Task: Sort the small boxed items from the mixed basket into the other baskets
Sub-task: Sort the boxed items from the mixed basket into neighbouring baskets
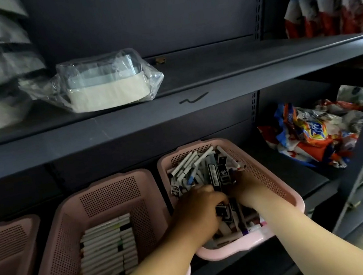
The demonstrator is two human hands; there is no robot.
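A: Task items located where?

B: Small boxes, white and dark mixed, are heaped in the mixed basket [275, 184], the rightmost of three pink baskets lined up on the lower shelf [296, 167]. White boxes [107, 248] are laid in neat rows in the middle basket [109, 194], so that one is judged to be the white-box destination.

A: And the hands?

B: Both are reached into the mixed basket. The left hand [197, 209] is laid knuckles-up on the heap with fingers curled down. The right hand [247, 186] is placed just beside it, nearer the far wall. An upright dark box [214, 177] is seen between them. The hands are probably held close so the heap can be raked and one sort picked out; that is judged, not seen.

A: Grip state?

B: It cannot be told for either. The fingertips are buried among the boxes, and whether the dark box is pinched or merely leaned against is not shown.

A: Anything else obscured?

B: The left basket [1, 237] is cut off by the frame edge and its contents cannot be made out. Box labels are too blurred to be read. The near end of the middle basket is covered by the left forearm [148, 274]. Detergent bags [311, 137] further right and a plastic-wrapped container [108, 87] on the upper shelf [235, 64] are noted as unrelated.

A: Progress?

B: Many boxes are seen in the heap, so sorting is judged far from finished.
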